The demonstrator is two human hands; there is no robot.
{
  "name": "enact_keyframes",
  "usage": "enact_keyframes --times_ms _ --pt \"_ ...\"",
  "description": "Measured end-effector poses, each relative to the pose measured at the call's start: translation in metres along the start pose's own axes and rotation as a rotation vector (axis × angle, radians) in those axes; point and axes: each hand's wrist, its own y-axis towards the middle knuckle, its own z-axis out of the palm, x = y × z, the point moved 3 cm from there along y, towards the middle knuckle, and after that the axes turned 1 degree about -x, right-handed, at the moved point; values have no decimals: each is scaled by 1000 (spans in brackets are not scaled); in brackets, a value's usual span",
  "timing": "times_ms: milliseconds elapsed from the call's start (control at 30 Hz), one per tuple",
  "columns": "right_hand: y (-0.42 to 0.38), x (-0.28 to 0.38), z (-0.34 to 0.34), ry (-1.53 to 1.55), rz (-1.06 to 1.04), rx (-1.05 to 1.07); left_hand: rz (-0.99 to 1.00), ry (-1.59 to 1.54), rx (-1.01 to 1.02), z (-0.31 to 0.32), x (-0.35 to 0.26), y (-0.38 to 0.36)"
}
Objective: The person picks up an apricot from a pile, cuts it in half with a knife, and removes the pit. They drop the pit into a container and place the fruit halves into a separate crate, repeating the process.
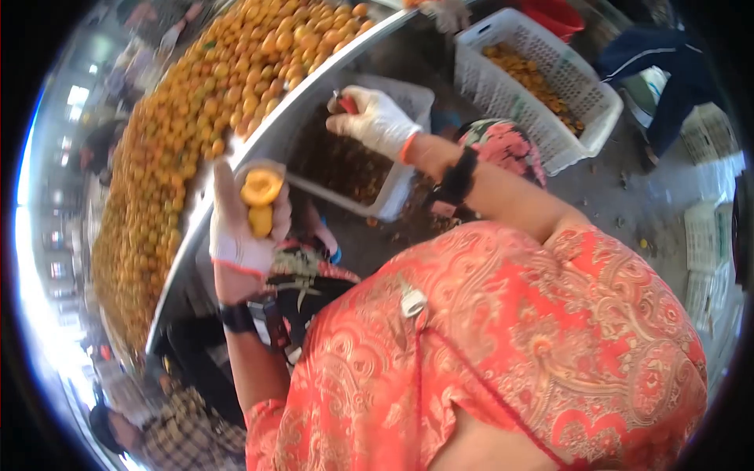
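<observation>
My left hand, in a pale glove, is closed around a cut apricot. Its orange-yellow inside faces up, with a second yellow piece just below it in the same palm. My right hand, gloved in white, grips a small tool with a red handle; its working end is hard to make out. That hand is over a pale plastic crate with dark, wet-looking scraps in its bottom.
A metal-edged table carries a large heap of whole apricots. To the right stands a white perforated basket holding cut fruit. Behind it is a red container. Co-workers are nearby, one in a plaid shirt at lower left.
</observation>
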Motion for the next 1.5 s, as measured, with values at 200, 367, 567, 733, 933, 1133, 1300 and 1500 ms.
enact_keyframes --times_ms 200,367,567,733,933,1133,1300,1500 --pt "-35 89 23 -185 -213 297 -30 18 156 17 13 11" --pt "-37 83 39 -347 -494 299 -111 45 -32 29 14 2" --pt "-41 71 36 -246 -443 133 137 373 40 -7 5 -22" --pt "-24 32 -3 -312 -135 -100 -23 654 -507 -165 -1 -22" --pt "-22 18 -41 -135 204 -48 693 1373 -413 -131 -78 -20" --pt "-11 -20 -47 -220 76 9 327 742 -162 -27 -112 152" --pt "-6 -51 -55 -331 214 56 513 1310 -40 41 -66 296" --pt "5 -57 -73 -380 359 85 844 1840 2 60 -29 384"
